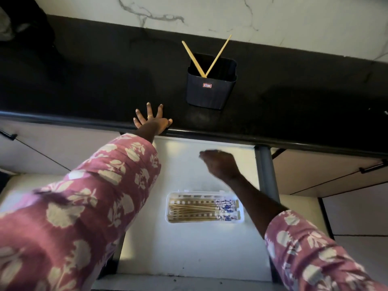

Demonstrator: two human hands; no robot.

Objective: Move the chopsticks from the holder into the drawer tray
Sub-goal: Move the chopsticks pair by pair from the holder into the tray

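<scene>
Nearest me, the white slotted plastic tray (170, 208) lies in the open white drawer (189, 248) with bare floor all round it, already full of wooden chopsticks (193, 210). My right hand (220, 162) hovers blurred above the drawer; I cannot tell how its fingers are set. Farther, my left hand (152, 120) rests fingers spread on the black table (84, 80) edge, near the black ribbed holder (211, 92) holding two chopsticks crossed (218, 54).

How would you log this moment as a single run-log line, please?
left hand open, flat on counter | right hand curled above drawer | chopsticks in holder | tray loaded
</scene>
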